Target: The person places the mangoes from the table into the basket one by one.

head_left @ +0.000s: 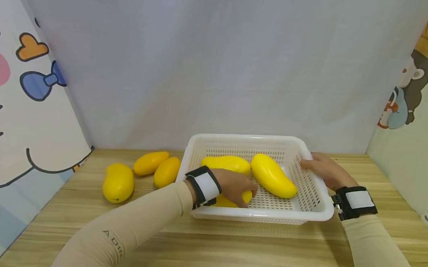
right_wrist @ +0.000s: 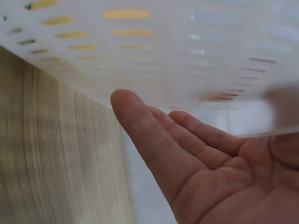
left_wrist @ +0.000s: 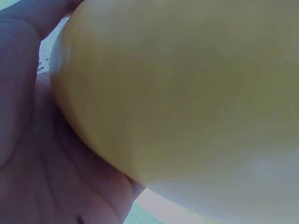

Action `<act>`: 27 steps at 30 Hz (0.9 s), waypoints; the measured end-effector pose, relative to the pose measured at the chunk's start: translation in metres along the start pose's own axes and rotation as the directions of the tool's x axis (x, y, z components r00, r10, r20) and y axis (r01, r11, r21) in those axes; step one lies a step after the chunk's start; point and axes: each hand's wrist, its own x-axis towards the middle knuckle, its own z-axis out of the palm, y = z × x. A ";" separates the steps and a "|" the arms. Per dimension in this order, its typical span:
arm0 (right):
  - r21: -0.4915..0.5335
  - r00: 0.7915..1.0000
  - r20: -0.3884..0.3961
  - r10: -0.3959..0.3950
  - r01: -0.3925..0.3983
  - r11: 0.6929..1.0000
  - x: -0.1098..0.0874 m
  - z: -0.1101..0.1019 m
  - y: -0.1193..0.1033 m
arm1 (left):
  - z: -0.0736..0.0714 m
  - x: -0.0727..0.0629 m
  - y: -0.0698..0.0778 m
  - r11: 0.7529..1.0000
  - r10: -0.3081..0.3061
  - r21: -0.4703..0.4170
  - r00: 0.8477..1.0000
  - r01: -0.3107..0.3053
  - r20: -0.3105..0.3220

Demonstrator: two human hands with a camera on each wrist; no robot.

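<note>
A white plastic basket (head_left: 260, 213) with slotted walls stands on the wooden table. My left hand (head_left: 234, 186) reaches over its near left part and grips a yellow mango (head_left: 247, 196), largely covered by the hand and wrist. That mango fills most of the left wrist view, against palm and fingers. Beside it in the basket lie a yellow mango (head_left: 227, 163) at the back left and another mango (head_left: 272, 177) slanting on the right. My right hand (head_left: 324, 171) holds the basket's right wall, thumb over the rim and fingers (right_wrist: 159, 144) along the outside.
Left of the basket, a large yellow mango (head_left: 118, 183) and two smaller orange-yellow ones, a rear mango (head_left: 150, 163) and a nearer mango (head_left: 166, 172), lie on the table (head_left: 208, 250). A pale cloth (head_left: 217, 69) hangs behind, with printed panels at both sides.
</note>
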 end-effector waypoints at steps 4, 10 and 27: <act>0.005 1.000 0.003 -0.002 0.002 1.000 0.000 0.000 0.000 | 0.000 0.000 0.000 1.000 0.000 -0.001 1.000 0.000 -0.001; 0.003 1.000 -0.001 0.002 -0.002 1.000 0.000 0.000 0.000 | 0.001 -0.001 -0.001 1.000 0.004 -0.007 1.000 -0.004 -0.010; 0.005 1.000 0.006 -0.008 0.008 1.000 0.001 0.000 0.000 | -0.001 -0.008 0.002 1.000 -0.015 0.002 0.999 0.015 -0.037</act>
